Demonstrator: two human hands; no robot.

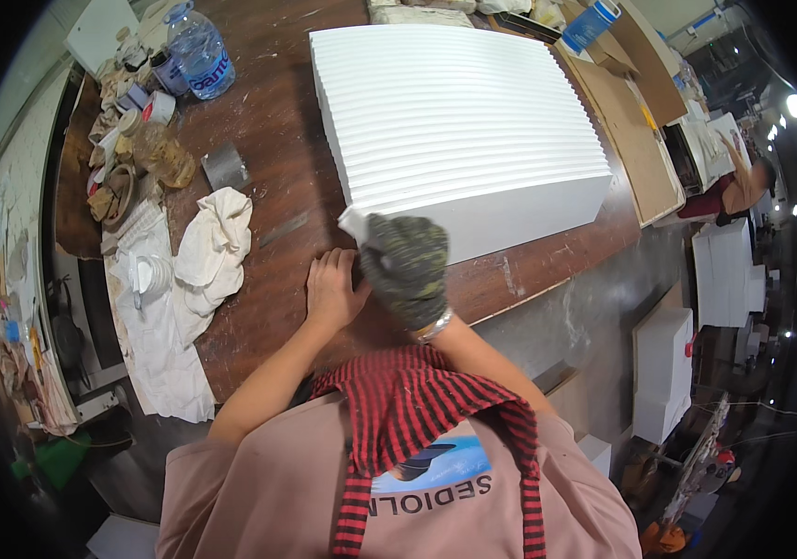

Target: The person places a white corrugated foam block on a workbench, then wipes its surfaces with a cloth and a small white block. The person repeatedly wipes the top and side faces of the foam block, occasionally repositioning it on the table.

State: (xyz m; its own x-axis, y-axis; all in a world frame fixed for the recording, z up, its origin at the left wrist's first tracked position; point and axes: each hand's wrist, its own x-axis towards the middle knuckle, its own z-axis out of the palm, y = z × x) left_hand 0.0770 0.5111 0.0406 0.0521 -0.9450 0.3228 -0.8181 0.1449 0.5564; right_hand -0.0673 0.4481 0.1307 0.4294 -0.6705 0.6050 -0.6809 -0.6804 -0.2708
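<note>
A large white block with a ribbed top (459, 112) lies on the brown wooden table (277, 149). At its near left corner is my right hand (406, 265), in a dark camouflage-patterned glove with a bracelet at the wrist. Its fingers are closed round a small white piece (354, 222) that sticks out at the left, against the block's corner; its kind is not clear. My bare left hand (331, 291) rests on the tabletop just left of the glove, fingers stretched out and holding nothing.
To the left lie a crumpled white cloth (217, 233), a grey metal scraper blade (225, 168), a jar (164, 154) and a large water bottle (199, 56). Cardboard (627, 140) and a blue cup (590, 26) stand beyond the block. Another person (743, 186) works far right.
</note>
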